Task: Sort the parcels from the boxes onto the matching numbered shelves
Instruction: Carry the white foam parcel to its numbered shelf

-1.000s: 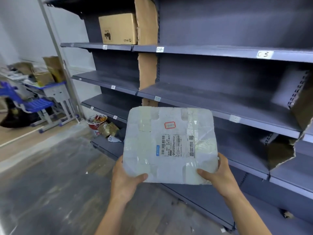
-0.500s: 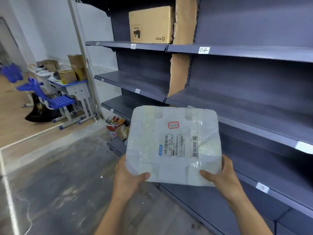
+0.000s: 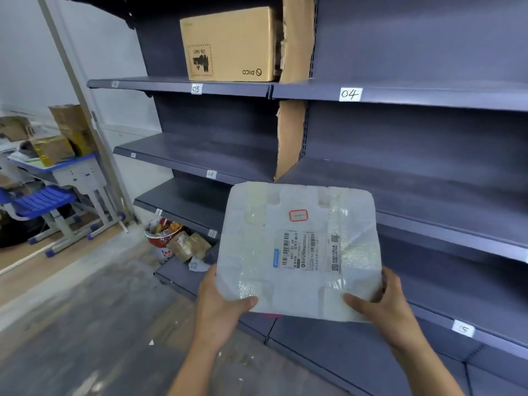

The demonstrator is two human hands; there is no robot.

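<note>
1. Far left of frame: worktop (image 3: 73, 167) carrying brown cartons, with a blue chair (image 3: 43, 198) in front of it.

2. Lower left of centre: red-and-white tub (image 3: 161, 238) of rubbish on the floor, at the foot of the shelves (image 3: 200, 155).

3. Upper centre: tag 03 (image 3: 196, 88) with a cardboard box (image 3: 228, 44) on the shelf above it. Tag 08 (image 3: 211, 174) is one level down.

4. My left hand (image 3: 220, 307): pinching the parcel's near left corner. The left thumb (image 3: 245, 301) lies flat on the top face; the other fingers are underneath, out of sight.

5. Centre: parcel (image 3: 300, 281), held in the air in front of the shelves and resting on none.
   - Build: white foam case, flat and squarish, banded with clear tape.
   - Markings: shipping label (image 3: 305, 251) mid-face, with a red-bordered sticker (image 3: 298, 215) above it. Its number is too small for me to read.
   - Handling: I judge it light and stiff but brittle. The corners would crumble under a hard squeeze, and the taped patches look slick.
   - Grip: best taken at two opposite edges, fingers supporting from beneath, on bare foam rather than tape.

6. Upper right of centre: tag 04 (image 3: 350, 94).

7. My right hand (image 3: 383, 307): pinching the near right corner, right thumb (image 3: 354, 300) on top, the other fingers mostly hidden behind the parcel.

8. Lower right: tag 15 (image 3: 463, 328).
</note>
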